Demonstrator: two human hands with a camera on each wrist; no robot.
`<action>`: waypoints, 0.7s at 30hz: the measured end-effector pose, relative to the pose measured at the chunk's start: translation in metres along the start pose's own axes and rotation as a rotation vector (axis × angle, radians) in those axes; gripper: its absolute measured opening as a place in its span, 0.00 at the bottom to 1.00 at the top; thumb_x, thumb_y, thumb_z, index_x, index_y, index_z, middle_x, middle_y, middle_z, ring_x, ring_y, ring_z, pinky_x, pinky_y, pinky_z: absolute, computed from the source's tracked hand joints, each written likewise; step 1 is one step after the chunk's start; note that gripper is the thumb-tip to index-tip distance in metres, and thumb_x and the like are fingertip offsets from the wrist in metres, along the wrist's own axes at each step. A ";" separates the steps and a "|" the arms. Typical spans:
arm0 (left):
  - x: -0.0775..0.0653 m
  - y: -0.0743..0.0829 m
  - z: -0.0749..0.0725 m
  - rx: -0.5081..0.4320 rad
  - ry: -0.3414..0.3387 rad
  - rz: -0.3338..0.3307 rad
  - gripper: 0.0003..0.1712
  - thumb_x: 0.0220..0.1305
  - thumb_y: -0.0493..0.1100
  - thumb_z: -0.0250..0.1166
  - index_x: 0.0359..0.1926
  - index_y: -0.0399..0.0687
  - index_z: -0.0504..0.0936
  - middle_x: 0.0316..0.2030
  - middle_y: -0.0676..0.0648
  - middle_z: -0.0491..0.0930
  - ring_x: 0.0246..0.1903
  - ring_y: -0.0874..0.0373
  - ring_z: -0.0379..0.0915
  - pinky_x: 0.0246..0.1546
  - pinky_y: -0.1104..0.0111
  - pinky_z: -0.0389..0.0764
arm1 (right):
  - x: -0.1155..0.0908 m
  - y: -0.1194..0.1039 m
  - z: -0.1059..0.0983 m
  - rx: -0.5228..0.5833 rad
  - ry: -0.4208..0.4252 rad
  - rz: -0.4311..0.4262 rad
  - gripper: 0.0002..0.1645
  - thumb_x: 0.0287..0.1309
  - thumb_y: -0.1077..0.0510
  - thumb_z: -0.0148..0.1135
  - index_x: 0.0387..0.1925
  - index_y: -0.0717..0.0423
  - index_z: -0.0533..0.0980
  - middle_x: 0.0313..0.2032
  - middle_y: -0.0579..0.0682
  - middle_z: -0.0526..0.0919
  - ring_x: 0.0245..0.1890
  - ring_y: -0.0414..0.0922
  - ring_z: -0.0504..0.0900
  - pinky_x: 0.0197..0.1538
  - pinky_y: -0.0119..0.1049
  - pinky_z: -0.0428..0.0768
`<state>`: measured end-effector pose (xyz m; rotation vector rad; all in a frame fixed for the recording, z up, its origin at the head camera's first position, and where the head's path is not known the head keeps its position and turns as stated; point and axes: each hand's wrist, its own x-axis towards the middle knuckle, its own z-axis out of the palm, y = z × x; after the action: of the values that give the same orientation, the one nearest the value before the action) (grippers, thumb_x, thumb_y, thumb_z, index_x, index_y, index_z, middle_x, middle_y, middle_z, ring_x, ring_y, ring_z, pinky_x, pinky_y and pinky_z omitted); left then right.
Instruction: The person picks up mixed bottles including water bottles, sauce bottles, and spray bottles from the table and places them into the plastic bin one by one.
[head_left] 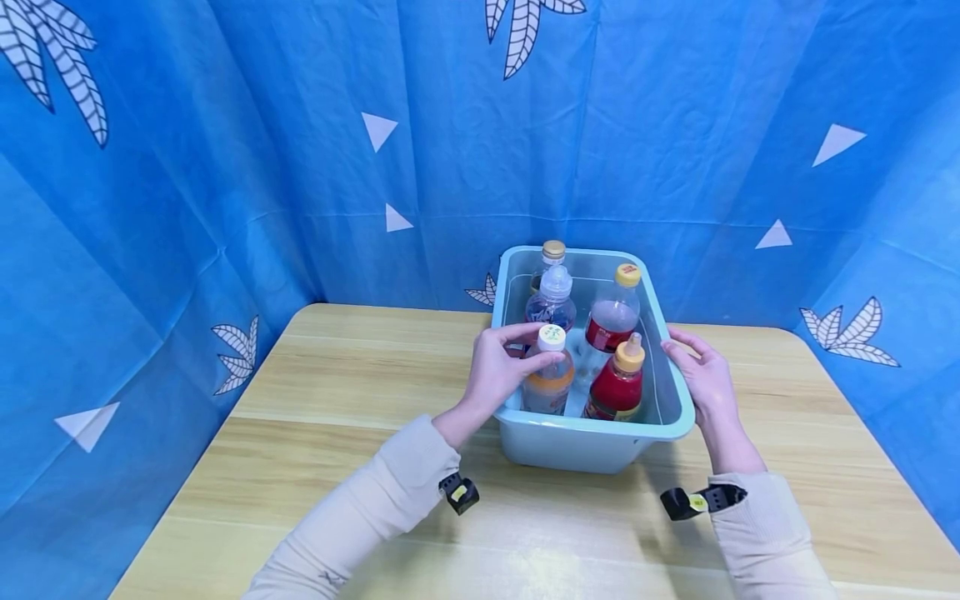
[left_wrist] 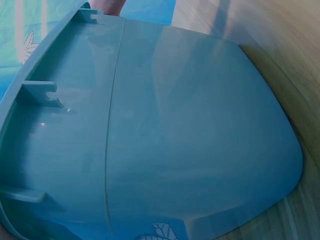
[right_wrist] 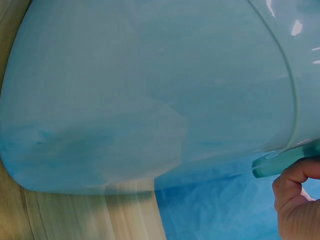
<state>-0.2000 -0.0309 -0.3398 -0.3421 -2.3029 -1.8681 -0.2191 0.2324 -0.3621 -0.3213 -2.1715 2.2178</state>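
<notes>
A light blue plastic basin stands on the table with several bottles in it. My left hand reaches over its left rim and pinches a clear bottle with a white cap and orange band near the neck. The right hand grips the basin's right rim, thumb on top and fingers outside; the right wrist view shows its curled fingers at the rim. Beside the held bottle is a red bottle with a yellow nozzle cap. Behind are a yellow-capped bottle with a red label and a clear-domed bottle.
A tan-capped bottle stands in the basin's far left corner. The wooden table extends to both sides. A blue patterned curtain hangs right behind the table and at its sides. The left wrist view shows the basin's outer wall.
</notes>
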 end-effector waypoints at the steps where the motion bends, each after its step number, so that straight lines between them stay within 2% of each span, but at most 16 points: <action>1: 0.000 0.000 0.000 -0.001 0.000 0.002 0.24 0.45 0.47 0.69 0.46 0.47 0.80 0.41 0.48 0.80 0.40 0.57 0.74 0.35 0.71 0.77 | 0.000 0.000 0.000 0.002 -0.002 0.001 0.31 0.54 0.51 0.59 0.58 0.59 0.65 0.25 0.34 0.80 0.26 0.32 0.80 0.29 0.26 0.77; 14: 0.000 -0.003 0.000 0.004 -0.009 0.047 0.24 0.45 0.47 0.69 0.47 0.47 0.80 0.40 0.50 0.80 0.40 0.60 0.75 0.37 0.71 0.76 | -0.002 -0.001 -0.001 -0.029 -0.030 -0.036 0.31 0.54 0.51 0.59 0.57 0.60 0.65 0.27 0.34 0.79 0.27 0.32 0.80 0.30 0.26 0.77; 18: 0.000 -0.003 0.000 0.006 -0.014 0.043 0.25 0.45 0.47 0.69 0.47 0.47 0.79 0.40 0.50 0.80 0.41 0.61 0.74 0.38 0.67 0.76 | -0.001 0.000 -0.003 -0.108 -0.025 -0.065 0.32 0.55 0.49 0.58 0.57 0.61 0.65 0.27 0.33 0.78 0.27 0.30 0.79 0.31 0.26 0.77; 21: -0.001 -0.003 -0.001 -0.004 -0.013 0.040 0.26 0.45 0.47 0.69 0.48 0.46 0.79 0.41 0.50 0.80 0.42 0.59 0.74 0.40 0.63 0.76 | 0.000 -0.001 -0.004 -0.243 -0.001 -0.122 0.32 0.56 0.48 0.56 0.57 0.64 0.65 0.25 0.33 0.76 0.26 0.29 0.78 0.30 0.25 0.77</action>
<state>-0.2003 -0.0325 -0.3428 -0.3992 -2.2832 -1.8576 -0.2185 0.2358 -0.3615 -0.1861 -2.3934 1.8966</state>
